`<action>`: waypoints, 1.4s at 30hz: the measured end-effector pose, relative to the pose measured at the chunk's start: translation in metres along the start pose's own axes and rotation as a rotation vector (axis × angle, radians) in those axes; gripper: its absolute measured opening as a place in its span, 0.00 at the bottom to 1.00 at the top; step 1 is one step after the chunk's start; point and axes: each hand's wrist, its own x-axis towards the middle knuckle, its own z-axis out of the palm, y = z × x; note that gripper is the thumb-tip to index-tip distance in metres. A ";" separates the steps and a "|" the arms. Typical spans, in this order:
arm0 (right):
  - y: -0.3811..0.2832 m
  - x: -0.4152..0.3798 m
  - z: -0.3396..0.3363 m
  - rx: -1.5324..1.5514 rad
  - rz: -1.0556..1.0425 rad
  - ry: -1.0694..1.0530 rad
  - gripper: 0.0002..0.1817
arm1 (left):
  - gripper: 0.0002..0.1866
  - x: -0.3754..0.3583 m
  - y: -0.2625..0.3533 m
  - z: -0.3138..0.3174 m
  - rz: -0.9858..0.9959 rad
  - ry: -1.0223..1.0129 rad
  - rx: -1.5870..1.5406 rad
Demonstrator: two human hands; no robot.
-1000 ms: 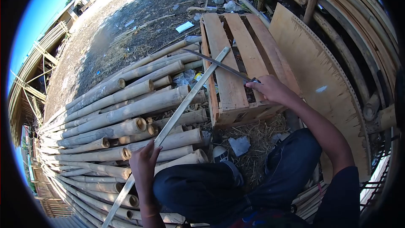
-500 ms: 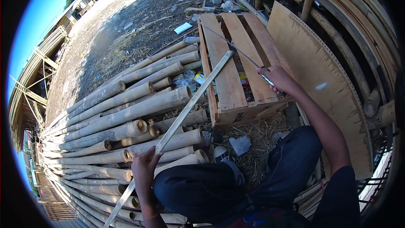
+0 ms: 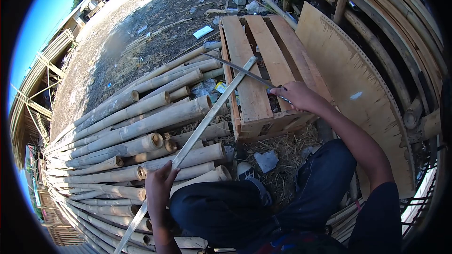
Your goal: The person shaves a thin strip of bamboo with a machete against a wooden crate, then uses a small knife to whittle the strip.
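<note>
My left hand [image 3: 160, 184] is closed around a long, pale bamboo strip [image 3: 202, 129], which slants from the bottom left up over the crate. In my right hand [image 3: 296, 95] is the handle of a long, thin blade [image 3: 242, 69]. The blade points up and left and crosses the strip near its upper end. Whether blade and strip touch there, I cannot tell. Beneath them stands a slatted wooden crate [image 3: 254, 108]. My fingers hide most of the blade's handle.
Bamboo poles [image 3: 155, 117] are stacked on the left, their cut ends toward the crate. A curved plywood sheet [image 3: 343, 66] leans on the right, beside more poles. My bent legs are below the crate. Litter lies on the ground ahead.
My right hand has moved left and slightly down. The blade has swung lower and farther left, now crossing the strip near its upper end. My left hand and the strip have barely moved.
</note>
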 end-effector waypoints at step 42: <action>-0.004 -0.001 -0.001 0.055 0.018 0.104 0.30 | 0.18 -0.011 0.003 0.004 0.148 0.141 0.141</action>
